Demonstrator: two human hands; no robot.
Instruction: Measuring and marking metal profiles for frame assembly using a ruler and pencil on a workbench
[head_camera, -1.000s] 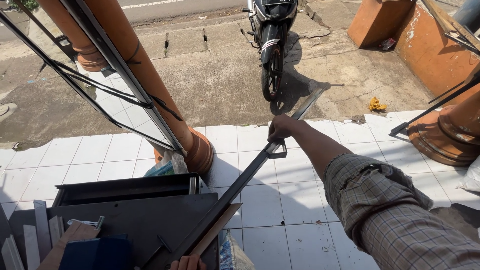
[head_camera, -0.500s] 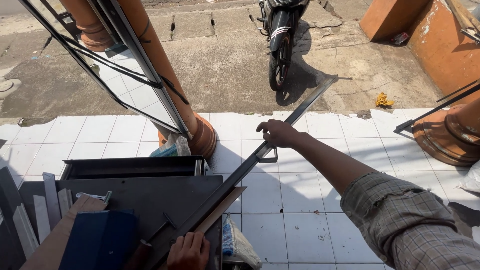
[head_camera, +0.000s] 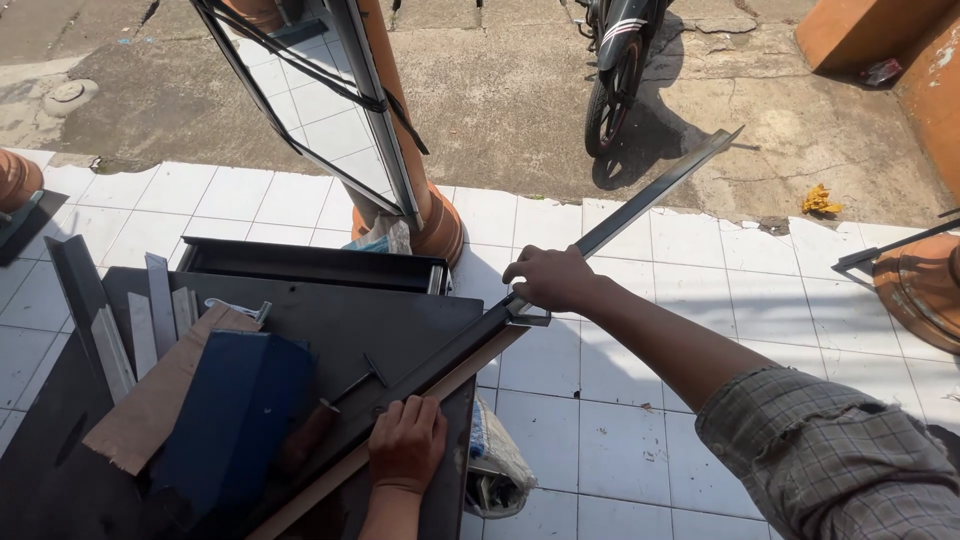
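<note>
Dark metal strip (head_camera: 620, 215): lies slantwise across the desk (head_camera: 400, 320), its far end over the tiled floor (head_camera: 600, 400). Right hand (head_camera: 550, 280) clamped around its middle; left hand (head_camera: 405, 445) pressed flat on the near end. Uncut; screwdriver (head_camera: 320, 425) untouched.

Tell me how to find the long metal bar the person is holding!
Start at the dark table in the lower left of the view. The bar lies slantwise over its right edge and points up toward the motorbike. The left hand presses it onto the table, the right hand grips its middle, and it is far longer than the short strips.
</note>
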